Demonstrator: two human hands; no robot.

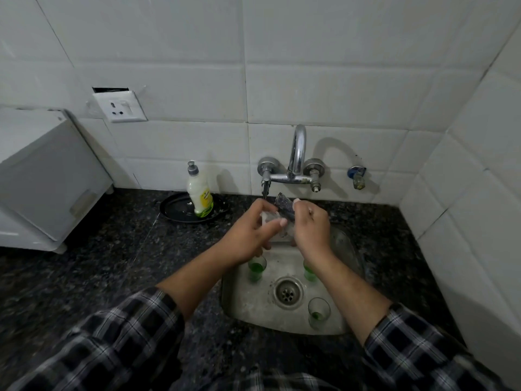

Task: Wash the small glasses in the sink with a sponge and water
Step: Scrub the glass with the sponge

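The left hand (pixel 248 235) has its grip curled round a small glass (pixel 267 217), with the thumb lying across the front. The right hand (pixel 310 230) has its grip pinched on a dark sponge (pixel 282 205). One end of the sponge sticks up above the fingers. The other end goes down to the small glass. The two hands are close together over the back part of the sink (pixel 248 304), just under the tap (pixel 296 159). I cannot tell if water is coming out.

Down in the sink three more glasses stand upright. The left glass (pixel 257 268) is partly hidden under the left wrist and has green in it. The right glass (pixel 310 273) is partly hidden under the right wrist and is green too. The near glass (pixel 318 313) stands by itself, closer to the person, with a little green at the bottom. The drain (pixel 288 292) is between the three of them.

The sink sits in a dark, speckled counter (pixel 112 263). On the counter, left of the tap, a soap bottle (pixel 200 193) stands on a dark plate (pixel 169 211). Farther left is a big white box (pixel 42 176). The wall (pixel 338 80) has white tiles, with a socket (pixel 119 107) up on the left and a small valve (pixel 356 176) right of the tap. Both arms wear checked sleeves (pixel 127 334).
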